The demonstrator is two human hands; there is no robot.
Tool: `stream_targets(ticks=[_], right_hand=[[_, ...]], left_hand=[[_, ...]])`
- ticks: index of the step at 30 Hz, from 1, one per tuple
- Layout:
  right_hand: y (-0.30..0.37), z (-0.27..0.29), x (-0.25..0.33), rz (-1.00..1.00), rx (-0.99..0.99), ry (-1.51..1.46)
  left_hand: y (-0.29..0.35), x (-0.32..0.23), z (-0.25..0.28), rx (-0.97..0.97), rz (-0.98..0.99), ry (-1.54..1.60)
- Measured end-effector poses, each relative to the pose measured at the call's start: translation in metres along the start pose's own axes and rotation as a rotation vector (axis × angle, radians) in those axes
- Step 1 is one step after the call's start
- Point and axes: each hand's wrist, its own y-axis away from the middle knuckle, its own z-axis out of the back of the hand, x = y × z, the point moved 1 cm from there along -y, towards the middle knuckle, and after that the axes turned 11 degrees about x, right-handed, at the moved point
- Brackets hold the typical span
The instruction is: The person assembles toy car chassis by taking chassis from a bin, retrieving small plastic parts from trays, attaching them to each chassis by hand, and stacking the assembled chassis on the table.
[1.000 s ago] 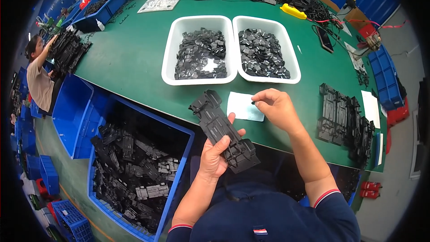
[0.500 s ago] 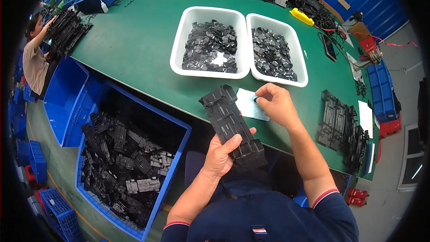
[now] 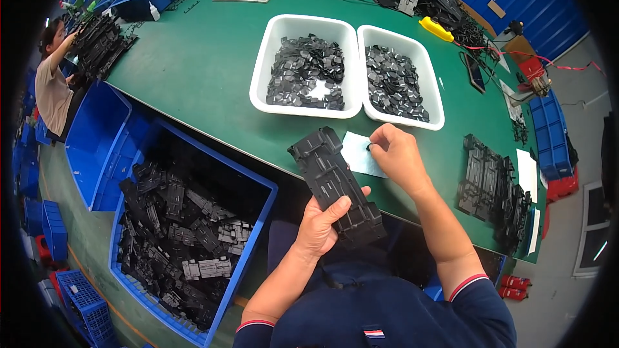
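Note:
My left hand (image 3: 320,225) is wrapped round a long black moulded plastic part (image 3: 332,177), thumb across its face, holding it tilted at the table's front edge. To its right, my right hand (image 3: 398,154) pinches a small black piece (image 3: 369,147), mostly hidden by the fingers. Under those fingertips lies a pale sheet (image 3: 359,156) on the table. Just beyond stand two white tubs side by side. The left tub (image 3: 259,84) and the right tub (image 3: 438,100) hold heaps of small black pieces.
A blue bin (image 3: 255,232) full of black moulded parts stands below the table (image 3: 193,84) on the left. Similar parts (image 3: 490,187) stand in a row at the right edge. A yellow tool (image 3: 436,29) lies at the back. Another person (image 3: 55,87) sits far left.
My right hand stays pinched over the pale sheet, with only a slight shift. My left hand keeps its grip on the black part. The whole view has moved a little.

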Motion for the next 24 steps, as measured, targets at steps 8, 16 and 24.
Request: stream_targets(ticks=[8,16,24], right_hand=[[0.014,0.001,-0.003,0.233,-0.162,0.04],[0.009,-0.004,-0.005,0.356,-0.137,0.116],[0.003,-0.007,-0.003,0.329,-0.072,0.289]], left_hand=[[0.0,0.001,0.0,-0.039,0.012,-0.043],[0.0,0.002,-0.002,-0.038,-0.002,-0.062],[-0.001,0.001,0.0,-0.038,-0.003,-0.043]])
